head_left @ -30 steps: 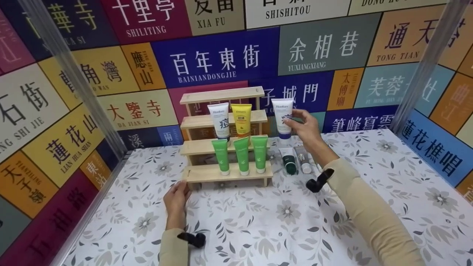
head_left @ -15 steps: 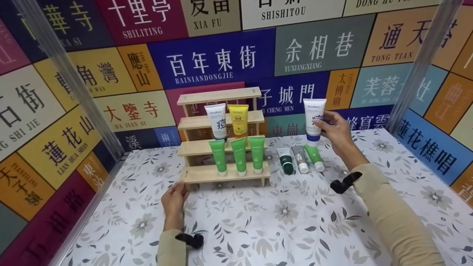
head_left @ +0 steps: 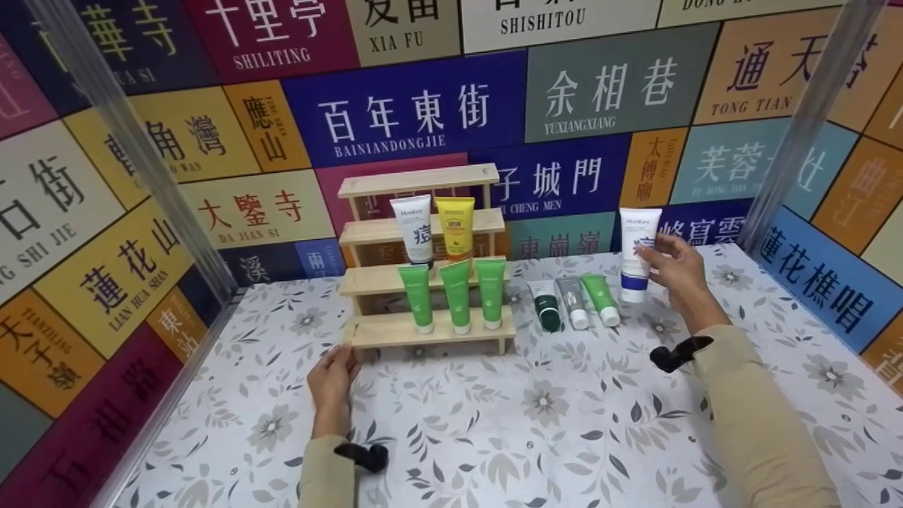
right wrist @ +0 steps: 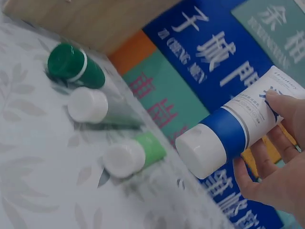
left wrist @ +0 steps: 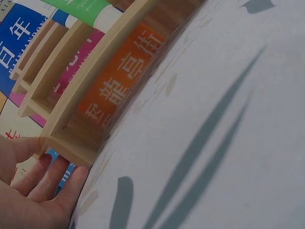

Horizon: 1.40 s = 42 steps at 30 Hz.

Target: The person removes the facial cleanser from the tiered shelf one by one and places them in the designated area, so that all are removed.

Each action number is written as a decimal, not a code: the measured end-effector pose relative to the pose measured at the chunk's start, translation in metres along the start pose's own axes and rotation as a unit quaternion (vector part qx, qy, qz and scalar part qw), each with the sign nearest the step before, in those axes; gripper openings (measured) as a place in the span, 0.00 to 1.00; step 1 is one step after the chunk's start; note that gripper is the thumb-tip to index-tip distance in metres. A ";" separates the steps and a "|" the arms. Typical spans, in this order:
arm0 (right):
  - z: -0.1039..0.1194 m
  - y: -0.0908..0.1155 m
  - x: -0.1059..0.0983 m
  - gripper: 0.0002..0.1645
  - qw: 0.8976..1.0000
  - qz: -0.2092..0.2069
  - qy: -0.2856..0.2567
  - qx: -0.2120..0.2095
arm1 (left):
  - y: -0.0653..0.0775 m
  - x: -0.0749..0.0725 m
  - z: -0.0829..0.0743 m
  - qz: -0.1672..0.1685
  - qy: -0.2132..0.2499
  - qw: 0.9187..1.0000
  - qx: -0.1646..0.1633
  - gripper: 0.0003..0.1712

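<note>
My right hand (head_left: pixel 683 274) grips a white squeeze tube (head_left: pixel 638 243) with a blue band and white cap, upright, cap down, right of three tubes lying on the table. In the right wrist view the thumb presses the tube's (right wrist: pixel 243 117) printed front and the fingers curl behind it. My left hand (head_left: pixel 331 381) holds the front left corner of a stepped wooden display rack (head_left: pixel 430 337); in the left wrist view the thumb (left wrist: pixel 26 147) lies at the board's end with fingers below. On the rack stand several green tubes (head_left: pixel 457 296), a white tube (head_left: pixel 413 229) and a yellow tube (head_left: pixel 456 226).
On the table right of the rack lie a dark green and white tube (head_left: pixel 544 305), a silver tube (head_left: pixel 572 302) and a green tube (head_left: pixel 600 300), side by side. Patterned sign panels (head_left: pixel 416 109) wall the floral-covered table (head_left: pixel 487 423) at the back and sides.
My right hand has carried the white tube rightward, past the lying tubes, and then lower. The lying green tube, hidden at first, now shows. My left hand stays at the rack corner.
</note>
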State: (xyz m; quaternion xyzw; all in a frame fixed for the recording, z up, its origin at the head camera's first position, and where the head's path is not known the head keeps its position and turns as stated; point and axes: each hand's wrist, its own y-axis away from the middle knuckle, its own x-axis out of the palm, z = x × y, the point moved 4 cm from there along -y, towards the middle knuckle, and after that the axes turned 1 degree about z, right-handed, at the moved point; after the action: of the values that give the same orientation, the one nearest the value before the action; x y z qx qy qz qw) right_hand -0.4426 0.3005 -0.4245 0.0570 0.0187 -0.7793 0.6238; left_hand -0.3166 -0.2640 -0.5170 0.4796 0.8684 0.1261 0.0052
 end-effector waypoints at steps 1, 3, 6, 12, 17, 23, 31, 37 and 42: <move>-0.007 -0.002 -0.002 0.44 1.000 0.000 0.000 0.009 | 0.000 0.000 0.000 0.002 -0.001 1.000 -0.002 0.26; -0.020 -0.004 -0.006 0.44 1.000 0.002 -0.002 0.026 | 0.000 -0.001 0.000 0.003 0.002 1.000 -0.002 0.26; -0.037 -0.008 -0.009 0.44 0.999 0.009 -0.002 0.053 | 0.001 -0.001 0.000 0.006 0.002 1.000 0.001 0.26; -0.053 -0.016 -0.010 0.46 0.996 0.022 0.007 0.090 | -0.001 0.000 -0.002 0.001 -0.001 1.000 0.007 0.28; -0.057 -0.018 -0.006 0.45 0.994 0.029 0.008 0.102 | -0.003 0.003 -0.003 -0.013 0.000 1.000 0.010 0.26; -0.068 -0.021 -0.003 0.42 0.991 0.014 0.069 0.117 | -0.005 0.002 -0.001 -0.025 0.003 1.000 0.007 0.26; -0.075 -0.024 0.001 0.37 0.985 -0.026 0.132 0.112 | -0.003 -0.001 0.000 -0.015 0.002 1.000 0.002 0.25; -0.069 -0.018 0.006 0.33 0.977 -0.042 0.183 0.098 | -0.003 0.000 -0.001 -0.013 0.001 1.000 -0.002 0.27; -0.066 -0.014 0.002 0.38 0.975 0.014 0.182 0.126 | -0.003 -0.001 -0.001 -0.009 0.003 1.000 -0.001 0.27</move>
State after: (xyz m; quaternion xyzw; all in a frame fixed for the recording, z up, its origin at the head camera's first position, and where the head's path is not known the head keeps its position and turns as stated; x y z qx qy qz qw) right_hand -0.4525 0.3082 -0.4906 0.2760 0.0330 -0.7432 0.6085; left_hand -0.3191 -0.2665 -0.5172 0.4710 0.8727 0.1288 0.0041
